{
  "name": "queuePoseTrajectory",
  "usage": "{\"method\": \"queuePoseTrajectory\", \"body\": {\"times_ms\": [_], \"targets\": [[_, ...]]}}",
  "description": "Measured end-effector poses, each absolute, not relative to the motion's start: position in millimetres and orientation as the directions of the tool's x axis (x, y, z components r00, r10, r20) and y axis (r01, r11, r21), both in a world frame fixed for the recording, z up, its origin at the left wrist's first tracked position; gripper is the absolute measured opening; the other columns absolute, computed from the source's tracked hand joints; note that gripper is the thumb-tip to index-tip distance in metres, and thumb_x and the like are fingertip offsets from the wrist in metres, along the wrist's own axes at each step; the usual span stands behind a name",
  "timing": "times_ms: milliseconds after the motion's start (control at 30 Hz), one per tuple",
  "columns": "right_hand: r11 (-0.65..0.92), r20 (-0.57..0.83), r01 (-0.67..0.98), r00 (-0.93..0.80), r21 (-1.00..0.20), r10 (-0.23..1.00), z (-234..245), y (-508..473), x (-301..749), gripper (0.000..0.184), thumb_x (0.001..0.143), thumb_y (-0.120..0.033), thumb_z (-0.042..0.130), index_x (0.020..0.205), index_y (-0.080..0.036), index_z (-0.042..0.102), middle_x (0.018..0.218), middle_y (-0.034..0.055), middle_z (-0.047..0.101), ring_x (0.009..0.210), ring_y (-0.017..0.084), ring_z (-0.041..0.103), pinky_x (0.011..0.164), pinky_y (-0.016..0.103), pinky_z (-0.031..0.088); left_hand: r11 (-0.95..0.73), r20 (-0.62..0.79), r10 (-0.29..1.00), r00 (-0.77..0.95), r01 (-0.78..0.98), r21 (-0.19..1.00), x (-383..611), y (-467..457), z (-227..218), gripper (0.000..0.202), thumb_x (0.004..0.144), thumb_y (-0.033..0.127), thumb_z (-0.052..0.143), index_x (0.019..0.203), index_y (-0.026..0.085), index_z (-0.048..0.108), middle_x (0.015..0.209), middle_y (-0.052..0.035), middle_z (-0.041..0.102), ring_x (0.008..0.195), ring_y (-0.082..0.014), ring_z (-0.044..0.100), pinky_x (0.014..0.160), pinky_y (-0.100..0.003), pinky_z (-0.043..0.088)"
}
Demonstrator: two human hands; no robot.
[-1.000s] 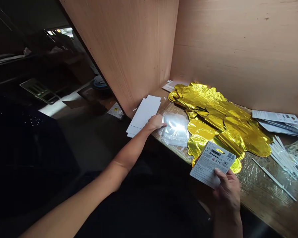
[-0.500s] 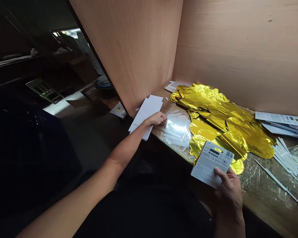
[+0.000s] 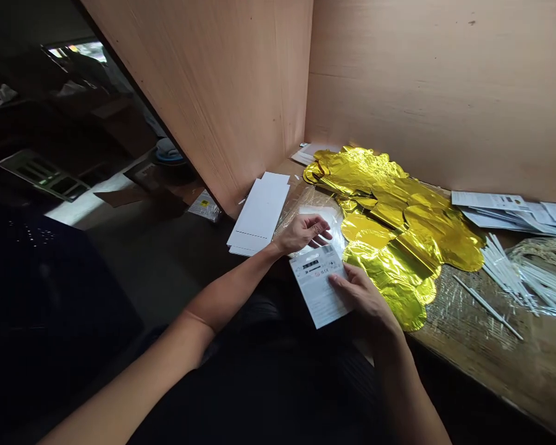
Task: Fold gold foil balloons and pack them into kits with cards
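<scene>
At the upper left of the frame, a tall wooden panel (image 3: 204, 93) stands up from the desk (image 3: 530, 377). Just right of its foot lies a stack of white card sheets (image 3: 258, 213), and beside that, near the middle, is a clear plastic bag (image 3: 312, 207). The person's left hand (image 3: 301, 233) is over this bag, with its fingers spread a little. It looks loose, but I cannot tell if it is pinching the bag or just resting on it. Right below those fingers is a printed white card (image 3: 315, 287), near the middle of the frame. Its long side runs from upper left to lower right, and its top end points up at the left hand, almost touching it. The right hand (image 3: 361, 296) is nearer to the card's lower right side and holds it with its fingers and thumb. A moment ago, the card was farther right, over the low end of the gold foil balloons (image 3: 389, 216), and well apart from the left hand. Now the balloons are just to its right. At the far right are printed papers (image 3: 491, 207) and a pile of white plastic sticks (image 3: 509, 278).
</scene>
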State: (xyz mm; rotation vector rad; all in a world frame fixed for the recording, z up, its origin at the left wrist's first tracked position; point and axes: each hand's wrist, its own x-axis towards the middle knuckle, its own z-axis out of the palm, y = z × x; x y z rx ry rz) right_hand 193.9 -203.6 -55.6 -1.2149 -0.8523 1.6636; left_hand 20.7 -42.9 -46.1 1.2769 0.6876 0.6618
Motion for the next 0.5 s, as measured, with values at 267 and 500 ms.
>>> {"method": "queuePoseTrajectory", "body": {"times_ms": [267, 500], "targets": [[-0.170, 0.021, 0.521, 0.341, -0.837, 0.940, -80, -188, 214, 0.036, 0.093, -0.053, 0.060, 0.093, -0.019, 0.072, 0.081, 0.0100, 0.076, 0.066, 0.024, 0.065, 0.066, 0.036, 0.050, 0.450, -0.368, 0.559, 0.743, 0.101, 0.887, 23, -14, -36, 0.047, 0.094, 0.057, 0.073, 0.118, 0.016, 0.074, 0.108, -0.0179, 0.080, 0.077, -0.0205, 0.076, 0.067, -0.028, 0.055], [-0.263, 0.180, 0.682, 0.506, -0.683, 0.844, -80, -191, 217, 0.030, 0.094, -0.050, 0.054, 0.082, -0.023, 0.060, 0.071, 0.0072, 0.067, 0.060, 0.022, 0.057, 0.064, 0.036, 0.042, 0.371, -0.220, 0.637, 0.739, -0.045, 0.927, 56, -34, -53, 0.058, 0.074, 0.037, 0.094, 0.121, 0.014, 0.068, 0.091, -0.0100, 0.079, 0.070, -0.0144, 0.070, 0.067, -0.023, 0.051]]}}
